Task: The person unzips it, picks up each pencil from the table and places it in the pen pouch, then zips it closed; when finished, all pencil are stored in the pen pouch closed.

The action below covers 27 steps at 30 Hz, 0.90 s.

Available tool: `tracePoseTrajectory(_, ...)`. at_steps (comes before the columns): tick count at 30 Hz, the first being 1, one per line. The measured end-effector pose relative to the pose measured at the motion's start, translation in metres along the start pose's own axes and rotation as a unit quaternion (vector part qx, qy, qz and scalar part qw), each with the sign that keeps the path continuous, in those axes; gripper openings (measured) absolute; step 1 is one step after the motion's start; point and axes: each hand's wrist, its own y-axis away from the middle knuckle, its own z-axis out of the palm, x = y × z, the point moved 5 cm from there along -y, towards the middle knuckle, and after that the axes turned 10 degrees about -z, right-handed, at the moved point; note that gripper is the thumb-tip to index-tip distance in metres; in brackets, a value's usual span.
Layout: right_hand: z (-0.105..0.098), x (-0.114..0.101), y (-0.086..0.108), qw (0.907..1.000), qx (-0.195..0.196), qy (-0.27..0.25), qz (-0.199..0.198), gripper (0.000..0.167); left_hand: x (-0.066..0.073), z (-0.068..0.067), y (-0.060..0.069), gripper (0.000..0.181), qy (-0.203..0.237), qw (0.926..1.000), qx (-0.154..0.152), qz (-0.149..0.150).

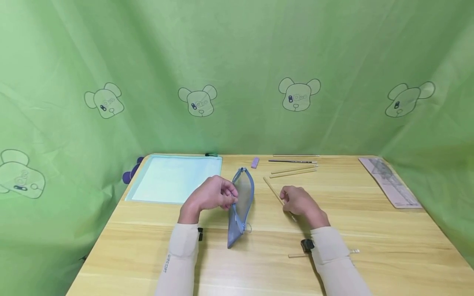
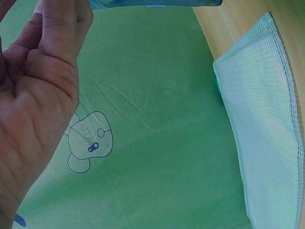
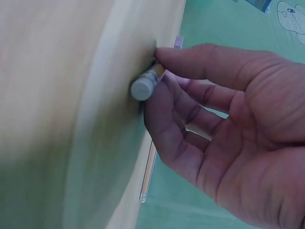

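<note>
In the head view a blue zip pouch (image 1: 244, 197) stands with its mouth apart. The left hand (image 1: 214, 193) pinches its left edge; in the left wrist view that hand (image 2: 43, 86) shows at the left, with a strip of the pouch (image 2: 157, 3) at the top. To the right of the pouch, the right hand (image 1: 300, 203) holds a wooden pencil (image 1: 273, 190) between thumb and fingers. The right wrist view shows this pencil's white eraser end (image 3: 143, 88) close to the table, between the thumb and fingers of the right hand (image 3: 228, 114).
A pale mesh folder (image 1: 174, 176) lies at the back left. Behind the hands are a purple eraser (image 1: 255, 163), a dark pencil (image 1: 292, 161) and several wooden pencils (image 1: 294, 169). Another pencil (image 1: 296, 256) lies under the right forearm. A pink sheet (image 1: 389, 183) lies far right.
</note>
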Motion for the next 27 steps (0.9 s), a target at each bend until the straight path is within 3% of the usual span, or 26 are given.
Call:
tracePoseTrajectory(7, 0.001, 0.000, 0.001, 0.9994, -0.009, -0.032, -0.009, 0.035, -0.001, 0.000, 0.000, 0.004, 0.005, 1.0000, -0.001, -0.002)
tracePoseTrajectory(11, -0.005, -0.006, 0.003, 0.9957, -0.010, -0.088, -0.027, 0.035, -0.001, 0.001, 0.000, 0.004, 0.004, 1.0000, -0.001, -0.002)
tracePoseTrajectory(18, -0.031, -0.034, 0.019, 0.9638, -0.002, -0.253, -0.085, 0.044, -0.001, 0.001, -0.001, 0.004, 0.000, 1.0000, 0.000, -0.003)
tracePoseTrajectory(22, -0.045, -0.051, 0.032, 0.9505, -0.020, -0.287, -0.118, 0.045, -0.002, 0.001, -0.001, 0.004, 0.002, 1.0000, 0.000, -0.001)
tracePoseTrajectory(27, -0.048, -0.064, 0.041, 0.9383, -0.084, -0.304, -0.141, 0.039, -0.002, 0.001, -0.001, 0.004, 0.000, 1.0000, 0.001, 0.004)
